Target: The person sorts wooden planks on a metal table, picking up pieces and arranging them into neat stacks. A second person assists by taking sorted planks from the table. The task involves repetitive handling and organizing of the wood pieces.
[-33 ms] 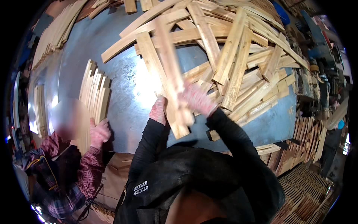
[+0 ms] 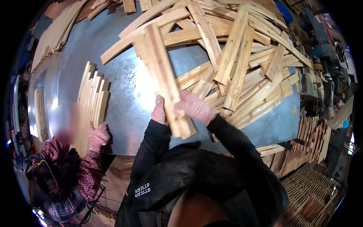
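Both my hands wear pinkish-white knit gloves. My right hand (image 2: 195,108) is closed on the right edge of a flat wooden plank (image 2: 162,62), near its lower end. The plank slants over the metal tabletop and covers most of another plank (image 2: 140,47), whose upper left edge shows. My left hand (image 2: 159,109) grips the left side of these planks, its fingers partly hidden beneath them. To the right and above lies a loose heap of wooden planks (image 2: 232,47), some straight and some slightly curved, crossing at many angles.
At my left, a co-worker's gloved hand (image 2: 98,136) holds a row of planks (image 2: 92,94). Stacked planks (image 2: 56,32) lie at the far left of the metal table (image 2: 121,87). More planks (image 2: 308,140) stand beyond its right edge, near a slatted wood stack (image 2: 310,189).
My right hand has brought its plank left, laying it over the plank in my left hand. The co-worker's hand has shifted slightly left and down.
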Available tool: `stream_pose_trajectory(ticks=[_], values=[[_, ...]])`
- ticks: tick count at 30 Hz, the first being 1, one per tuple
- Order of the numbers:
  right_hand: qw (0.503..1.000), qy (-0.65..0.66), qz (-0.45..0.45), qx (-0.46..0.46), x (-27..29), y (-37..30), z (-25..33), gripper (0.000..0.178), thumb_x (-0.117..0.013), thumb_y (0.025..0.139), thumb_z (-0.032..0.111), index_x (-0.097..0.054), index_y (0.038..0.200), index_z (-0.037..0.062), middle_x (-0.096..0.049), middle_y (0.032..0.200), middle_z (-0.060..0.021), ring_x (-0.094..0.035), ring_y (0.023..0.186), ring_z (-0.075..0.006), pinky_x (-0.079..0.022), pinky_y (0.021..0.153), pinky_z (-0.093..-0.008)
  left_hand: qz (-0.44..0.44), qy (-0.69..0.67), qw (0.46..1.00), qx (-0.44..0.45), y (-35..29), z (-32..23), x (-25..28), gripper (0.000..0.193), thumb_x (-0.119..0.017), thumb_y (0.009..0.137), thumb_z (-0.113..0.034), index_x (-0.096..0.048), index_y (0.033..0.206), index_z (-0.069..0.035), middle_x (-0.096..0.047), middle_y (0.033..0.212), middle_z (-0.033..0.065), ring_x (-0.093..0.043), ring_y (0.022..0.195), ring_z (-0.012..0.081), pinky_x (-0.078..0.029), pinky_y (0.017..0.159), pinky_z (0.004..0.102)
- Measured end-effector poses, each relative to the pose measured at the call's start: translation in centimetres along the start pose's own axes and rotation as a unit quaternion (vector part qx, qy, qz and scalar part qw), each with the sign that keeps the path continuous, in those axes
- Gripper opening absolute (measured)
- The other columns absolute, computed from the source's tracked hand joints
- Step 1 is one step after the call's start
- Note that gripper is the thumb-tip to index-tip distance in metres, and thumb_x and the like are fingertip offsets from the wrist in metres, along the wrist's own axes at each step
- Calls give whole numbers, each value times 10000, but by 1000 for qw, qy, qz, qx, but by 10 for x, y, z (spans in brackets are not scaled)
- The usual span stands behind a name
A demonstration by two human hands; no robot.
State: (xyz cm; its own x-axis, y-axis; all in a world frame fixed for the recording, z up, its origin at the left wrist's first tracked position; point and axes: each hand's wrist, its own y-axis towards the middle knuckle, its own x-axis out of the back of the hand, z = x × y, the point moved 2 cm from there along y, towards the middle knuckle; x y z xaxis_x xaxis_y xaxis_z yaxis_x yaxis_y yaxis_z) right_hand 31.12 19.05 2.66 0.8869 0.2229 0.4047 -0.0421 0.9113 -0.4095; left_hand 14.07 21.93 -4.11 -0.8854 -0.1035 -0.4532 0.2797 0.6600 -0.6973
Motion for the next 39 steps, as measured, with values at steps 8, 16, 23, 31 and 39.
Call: stream_pose_trajectory(ticks=[8, 16, 23, 31, 39], values=[[865, -137, -413, -251, 142, 30, -36, 956, -742, 781, 320, -188, 1493, 5, -312, 1472, -308, -453, 1272, -449, -453, 981, -465, 23, 85, 996, -12, 15, 20, -6, 383, -689, 843, -22, -563, 1204, -14, -652, 1049, 74, -621, 1001, 214, -495, 916, 371], [955, -64, -288, -24, 24, -36, -1, 873, -726, 781, 271, -288, 1474, -26, -386, 1469, -226, -341, 1386, -359, -263, 1173, -374, 28, -51, 998, 6, 11, 28, 7, 519, -724, 862, -360, -561, 1189, 9, -623, 1087, 85, -582, 1016, 212, -462, 931, 349], [924, -92, -366, 63, 10, -21, -16, 767, -623, 872, 415, -291, 1474, 76, -440, 1402, -236, -449, 1282, -394, -382, 1055, -463, -6, 126, 992, 7, 8, 19, 9, 478, -758, 842, -255, -550, 1213, -36, -606, 1184, 100, -582, 1094, 244, -485, 935, 427], [944, -114, -269, -156, 102, 15, -26, 794, -706, 810, 362, -305, 1435, 78, -527, 1245, -276, -583, 1094, -411, -506, 875, -496, -17, 35, 998, -44, 5, 27, 10, 582, -744, 847, -384, -548, 1266, -31, -599, 1233, 87, -559, 1138, 235, -443, 995, 402], [959, -200, -148, 137, -19, -59, 3, 625, -603, 910, 334, -398, 1443, 79, -586, 1289, -177, -538, 1214, -360, -444, 1030, -404, 25, -59, 998, -18, -32, 19, -2, 525, -719, 870, -302, -536, 1271, -18, -623, 1153, 103, -593, 1066, 254, -476, 944, 411]])
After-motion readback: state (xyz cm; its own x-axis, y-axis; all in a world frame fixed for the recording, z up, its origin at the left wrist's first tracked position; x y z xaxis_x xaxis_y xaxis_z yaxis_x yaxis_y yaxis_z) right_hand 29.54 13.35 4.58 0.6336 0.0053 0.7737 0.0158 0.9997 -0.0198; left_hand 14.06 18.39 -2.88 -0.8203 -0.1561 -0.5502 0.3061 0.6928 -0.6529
